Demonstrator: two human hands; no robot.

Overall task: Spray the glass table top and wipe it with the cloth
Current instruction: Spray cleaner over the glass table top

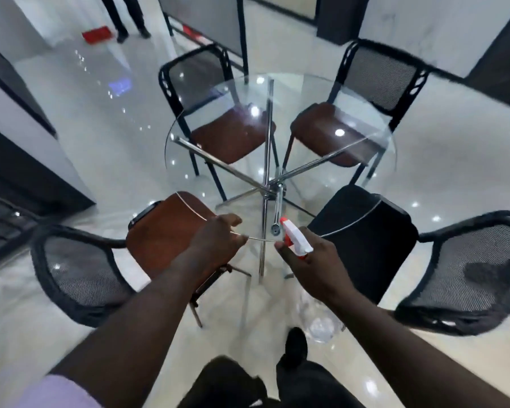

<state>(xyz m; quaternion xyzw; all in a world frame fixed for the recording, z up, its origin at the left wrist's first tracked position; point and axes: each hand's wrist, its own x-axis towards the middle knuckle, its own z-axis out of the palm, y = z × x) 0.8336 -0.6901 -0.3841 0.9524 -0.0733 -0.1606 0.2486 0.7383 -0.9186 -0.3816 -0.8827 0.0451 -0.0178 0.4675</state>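
Observation:
A round glass table top (306, 92) on crossed chrome legs (270, 187) stands in front of me. My left hand (217, 241) rests on the near rim of the glass, fingers curled over the edge and thumb raised. My right hand (309, 260) grips a spray bottle (295, 241) with a white and red trigger head, its nozzle pointing over the near edge of the table. The clear bottle body (318, 322) hangs below my wrist. No cloth is in view.
Four chairs with black mesh backs ring the table: brown seats at far left (230, 134), far right (333, 134) and near left (165, 231), a black seat at near right (368, 228). A person's legs (124, 16) and a red object (96, 35) are at the far left on the glossy floor.

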